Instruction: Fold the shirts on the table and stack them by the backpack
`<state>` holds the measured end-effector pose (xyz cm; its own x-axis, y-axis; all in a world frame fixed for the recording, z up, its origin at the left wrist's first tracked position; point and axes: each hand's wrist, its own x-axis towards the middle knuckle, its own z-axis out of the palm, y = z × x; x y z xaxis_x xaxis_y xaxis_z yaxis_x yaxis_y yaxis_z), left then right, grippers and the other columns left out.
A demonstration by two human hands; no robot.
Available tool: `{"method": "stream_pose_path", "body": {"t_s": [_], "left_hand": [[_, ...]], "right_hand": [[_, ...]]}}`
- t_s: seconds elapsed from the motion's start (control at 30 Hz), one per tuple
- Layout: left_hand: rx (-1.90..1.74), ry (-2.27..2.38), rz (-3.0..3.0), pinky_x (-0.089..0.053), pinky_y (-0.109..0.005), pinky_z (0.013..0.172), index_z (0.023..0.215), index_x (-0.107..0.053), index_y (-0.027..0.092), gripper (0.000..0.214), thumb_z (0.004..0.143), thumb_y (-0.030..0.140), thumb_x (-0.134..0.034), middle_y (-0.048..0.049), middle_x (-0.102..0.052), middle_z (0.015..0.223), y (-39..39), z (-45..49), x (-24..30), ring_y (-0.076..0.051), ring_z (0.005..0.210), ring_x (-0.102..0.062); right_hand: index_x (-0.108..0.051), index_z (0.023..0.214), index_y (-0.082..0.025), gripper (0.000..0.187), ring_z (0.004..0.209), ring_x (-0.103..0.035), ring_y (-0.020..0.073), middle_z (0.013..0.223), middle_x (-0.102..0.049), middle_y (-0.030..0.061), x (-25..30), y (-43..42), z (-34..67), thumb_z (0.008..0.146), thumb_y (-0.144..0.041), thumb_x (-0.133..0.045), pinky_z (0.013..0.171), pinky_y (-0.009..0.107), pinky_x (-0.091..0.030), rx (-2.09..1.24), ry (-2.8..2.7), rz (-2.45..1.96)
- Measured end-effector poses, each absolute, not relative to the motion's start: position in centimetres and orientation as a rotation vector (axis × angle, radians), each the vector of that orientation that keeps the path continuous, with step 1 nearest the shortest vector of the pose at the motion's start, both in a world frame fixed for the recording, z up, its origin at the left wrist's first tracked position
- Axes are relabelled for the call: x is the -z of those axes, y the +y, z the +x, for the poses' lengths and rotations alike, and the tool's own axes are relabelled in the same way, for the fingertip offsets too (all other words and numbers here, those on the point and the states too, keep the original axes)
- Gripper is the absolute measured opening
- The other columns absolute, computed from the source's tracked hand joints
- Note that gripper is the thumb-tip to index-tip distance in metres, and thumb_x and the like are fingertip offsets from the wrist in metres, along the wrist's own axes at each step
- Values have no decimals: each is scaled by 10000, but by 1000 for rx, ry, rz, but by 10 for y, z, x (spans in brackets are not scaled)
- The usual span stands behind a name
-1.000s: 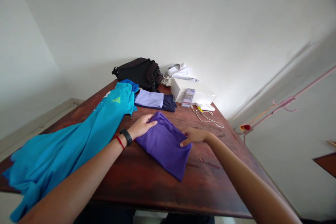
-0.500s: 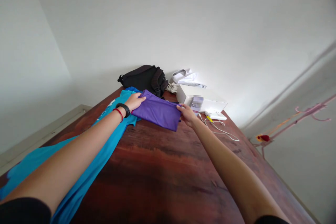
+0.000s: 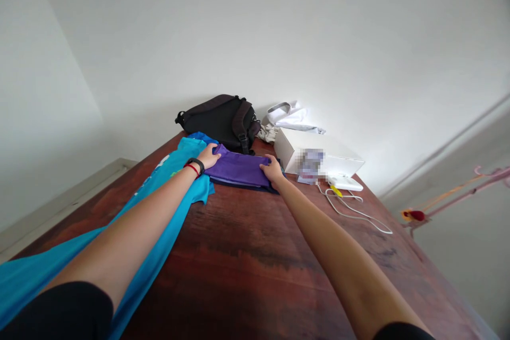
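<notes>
A folded purple garment (image 3: 241, 168) lies flat on top of a dark folded cloth (image 3: 255, 187), whose edge shows along the near side and at the right end. My left hand (image 3: 208, 156) pinches the purple garment's left end, thumb on top. At its right end, my right hand (image 3: 273, 168) has its fingers closed on the edge. Beneath my left wrist and forearm, a turquoise T-shirt (image 3: 175, 180) stretches along the left of the table, with a darker blue cloth (image 3: 202, 137) at its far end.
Behind the garments a black backpack (image 3: 219, 119) leans near the wall. A white box (image 3: 322, 143), a white bag (image 3: 292, 116), a blurred-out packet (image 3: 311, 164) and a white device (image 3: 345, 183) with a cable (image 3: 370, 218) sit at the back right of the wooden table (image 3: 239, 255).
Both hands have lowered the purple garment from a raised, tilted position onto the dark folded cloth. The camera view has shifted slightly, so the box and cable appear farther right.
</notes>
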<state>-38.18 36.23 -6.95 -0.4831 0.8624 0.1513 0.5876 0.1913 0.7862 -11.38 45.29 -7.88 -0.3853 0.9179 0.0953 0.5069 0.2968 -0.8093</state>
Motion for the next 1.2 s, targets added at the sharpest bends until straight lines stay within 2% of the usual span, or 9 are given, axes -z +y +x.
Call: {"method": "stream_pose_path", "body": {"t_s": [0.1,0.17,0.37,0.67,0.77,0.87,0.93,1.07,1.2], "left_hand": [[-1214,2137,1421,-490,-342,948,1440,-449,187,594,889,297,-643,-105,-696,1162,364,-380,71,-214,980,-682],[-1211,2138,1460,-497,-337,936,1456,-445,212,595,899,289,-639,-78,-710,1094,364,-378,70,-205,938,-685],[-1105,2265,1499,-462,-382,988,1484,-423,204,660,875,254,-672,-98,-708,1083,359,-372,67,-270,1038,-668],[-997,2387,1546,-481,-355,968,1277,-598,195,391,901,287,-659,-73,-717,1017,354,-374,62,-250,1028,-659],[-978,2431,1593,-477,-409,995,1262,-610,215,357,918,307,-631,-106,-676,1163,348,-366,58,-285,1115,-630],[-974,2491,1713,-476,-463,1004,1296,-602,222,386,936,362,-591,-148,-523,1408,341,-352,48,-335,1192,-592],[-990,2457,1942,-465,-455,1030,1340,-578,213,413,965,380,-532,-143,-472,1465,338,-341,41,-330,1230,-573],[-865,2066,2453,-366,-388,1144,1444,-493,200,463,1025,365,-389,-95,-517,1473,340,-318,40,-253,1378,-459],[-519,2099,2362,-285,-475,1178,1518,-422,212,556,1032,467,-334,-94,-390,1589,344,-306,59,-313,1488,-286]], "right_hand": [[-551,1378,-214,551,1011,-653,225,1067,-689,68,80,466,-110,833,-284,-592,916,363,-534,-884,-1998,-1277],[-613,1319,-187,483,1038,-648,233,1075,-698,80,80,471,-107,846,-268,-564,951,374,-518,-843,-1982,-1301],[-691,1245,-179,423,1090,-662,216,1198,-710,75,90,465,-101,836,-202,-590,1003,356,-493,-840,-2006,-1306],[-703,1249,-193,393,1092,-670,206,1220,-720,62,84,456,-91,868,-199,-605,1022,338,-482,-713,-2077,-1295],[-710,1232,-196,376,1095,-669,199,1211,-724,61,81,458,-93,877,-191,-585,1011,325,-482,-648,-2084,-1319],[-718,1206,-193,353,1062,-680,205,1172,-735,64,80,459,-95,881,-217,-582,981,328,-496,-606,-2094,-1362],[-714,1205,-172,352,1065,-676,225,1157,-728,90,79,454,-95,892,-256,-576,991,346,-490,-564,-2098,-1396],[-629,1329,-168,452,1279,-542,297,1409,-546,158,69,437,-102,920,-335,-532,1116,417,-382,-412,-2094,-1410],[-554,1413,-231,492,1462,-312,289,1576,-371,85,58,422,-126,962,-410,-474,1199,416,-250,-267,-2357,-1253]]}}
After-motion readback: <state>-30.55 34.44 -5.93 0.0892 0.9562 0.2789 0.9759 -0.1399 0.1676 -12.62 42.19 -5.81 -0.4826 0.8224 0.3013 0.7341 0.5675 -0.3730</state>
